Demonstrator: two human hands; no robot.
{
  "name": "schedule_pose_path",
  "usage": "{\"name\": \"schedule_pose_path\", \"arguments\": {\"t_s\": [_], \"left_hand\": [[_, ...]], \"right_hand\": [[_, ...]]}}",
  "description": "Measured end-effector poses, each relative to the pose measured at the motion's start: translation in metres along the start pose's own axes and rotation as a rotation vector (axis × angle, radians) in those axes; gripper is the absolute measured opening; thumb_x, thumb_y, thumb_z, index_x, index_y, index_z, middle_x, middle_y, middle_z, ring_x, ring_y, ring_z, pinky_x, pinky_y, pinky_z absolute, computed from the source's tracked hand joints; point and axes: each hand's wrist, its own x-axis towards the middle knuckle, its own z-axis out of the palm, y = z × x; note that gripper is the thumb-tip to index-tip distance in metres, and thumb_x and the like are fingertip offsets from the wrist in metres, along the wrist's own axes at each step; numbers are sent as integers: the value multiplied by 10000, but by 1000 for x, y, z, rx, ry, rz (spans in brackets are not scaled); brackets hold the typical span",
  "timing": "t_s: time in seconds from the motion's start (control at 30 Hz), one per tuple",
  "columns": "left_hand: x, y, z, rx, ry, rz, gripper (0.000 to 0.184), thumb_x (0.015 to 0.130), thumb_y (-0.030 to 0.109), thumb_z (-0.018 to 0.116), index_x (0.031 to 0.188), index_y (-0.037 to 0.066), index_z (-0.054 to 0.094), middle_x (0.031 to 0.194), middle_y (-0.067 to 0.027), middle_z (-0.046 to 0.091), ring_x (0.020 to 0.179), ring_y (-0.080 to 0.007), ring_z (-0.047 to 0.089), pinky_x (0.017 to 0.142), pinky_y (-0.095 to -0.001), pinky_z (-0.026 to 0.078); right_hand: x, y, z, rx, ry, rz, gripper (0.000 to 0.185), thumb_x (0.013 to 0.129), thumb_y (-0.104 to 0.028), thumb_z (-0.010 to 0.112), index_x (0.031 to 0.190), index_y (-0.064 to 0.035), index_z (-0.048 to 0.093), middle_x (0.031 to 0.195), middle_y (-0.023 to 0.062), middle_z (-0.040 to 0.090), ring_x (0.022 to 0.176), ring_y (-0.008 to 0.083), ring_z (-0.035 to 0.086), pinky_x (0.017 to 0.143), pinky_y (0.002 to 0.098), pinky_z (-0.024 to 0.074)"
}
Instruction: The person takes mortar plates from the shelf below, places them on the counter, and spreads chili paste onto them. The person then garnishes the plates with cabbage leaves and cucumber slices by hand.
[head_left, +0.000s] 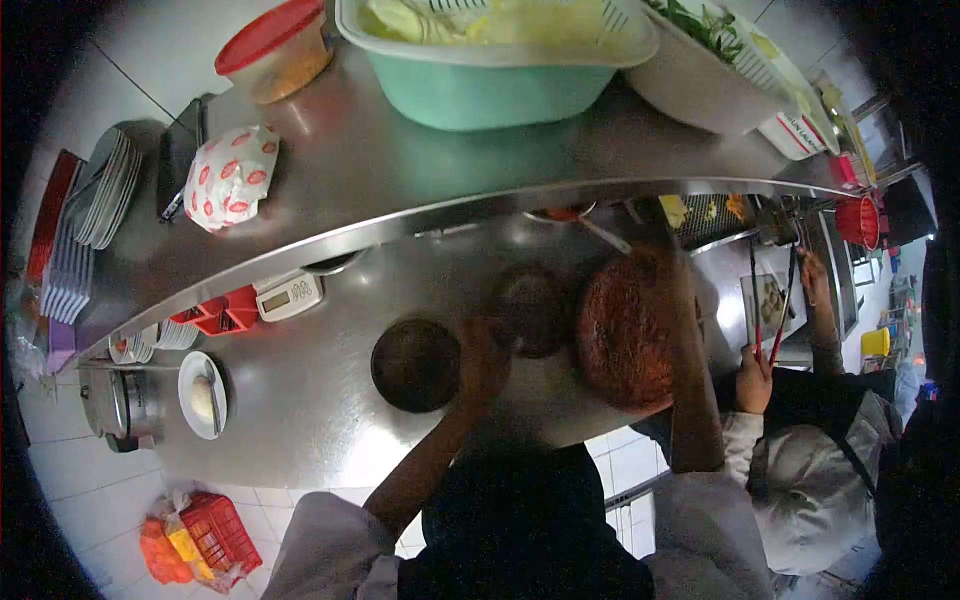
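Observation:
My left hand (485,352) is at the right rim of a dark, round, shallow bowl (413,366), its fingers appearing closed on the edge. Just beyond that hand sits a second dark round dish (531,308). To the right lies a large round mortar dish (622,335) covered in glossy red paste. My right hand (655,268) is over the upper right of this dish, dim and reddish, and its fingers are hard to make out. A pale handle (606,236) runs from a small bowl of red food (562,213) to near my right hand.
Overhead is a steel shelf (400,165) with a green basket (490,90), red-lidded tub (275,50) and wrapped package (232,178). A digital scale (290,295) and white plate (203,394) are left. At right, a co-worker's hand (754,380) holds red-handled tongs (775,335).

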Motion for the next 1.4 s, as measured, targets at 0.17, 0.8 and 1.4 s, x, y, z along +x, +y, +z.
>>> {"name": "schedule_pose_path", "arguments": {"t_s": [0.17,0.8,1.4], "left_hand": [[6,15,-16,-368,138,-287,491,935,250,693,1331,32,504,1308,-225,505,1211,-407,506,1039,-533,417],[-117,-79,-136,-604,156,-798,395,979,106,632,1348,38,507,1179,-181,682,993,-263,695,756,-378,583],[-59,-57,-165,-896,124,-776,591,918,-19,653,1478,51,475,1366,-184,568,1074,-310,670,851,-407,625]], "right_hand": [[6,27,38,-332,-40,-98,134,1008,-41,497,1091,-94,588,974,105,646,931,222,639,824,308,511],[216,-284,102,557,-240,-447,339,974,-257,619,1246,-54,626,1128,185,654,986,293,620,855,394,524],[68,-244,56,373,-158,-78,361,965,-316,619,1175,-24,640,1149,195,667,1088,295,637,914,429,509]]}}
